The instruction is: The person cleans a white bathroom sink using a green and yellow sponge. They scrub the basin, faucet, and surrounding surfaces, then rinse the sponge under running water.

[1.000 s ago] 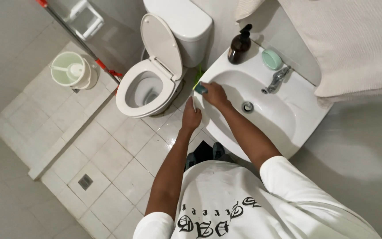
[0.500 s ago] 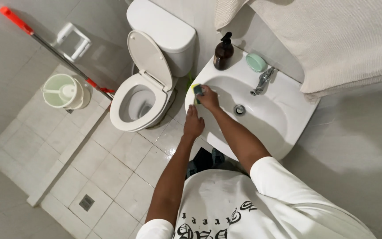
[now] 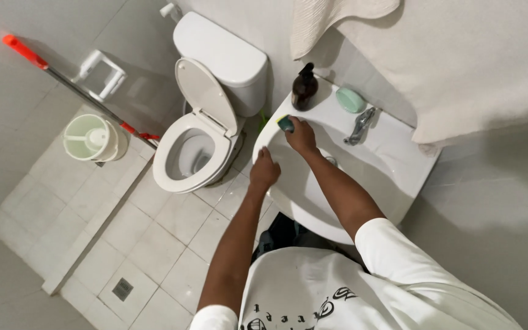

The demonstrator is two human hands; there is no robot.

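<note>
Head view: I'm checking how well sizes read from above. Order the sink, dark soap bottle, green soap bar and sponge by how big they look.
1. Sink, by far the largest.
2. Dark soap bottle.
3. Green soap bar.
4. Sponge, though the right hand covers part of it, so its place against the soap bar is unsure.

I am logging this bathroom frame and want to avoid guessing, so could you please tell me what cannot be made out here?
Head view only:
- Scrubbing pad: mostly hidden under the right hand; its shape is unclear.
- Sink drain: largely covered by the right forearm.
- Left hand: its fingers curl over the sink's rim, so the grip is unseen.
- Bucket: contents too small to tell.
- Towel: cut off by the top edge.
</note>
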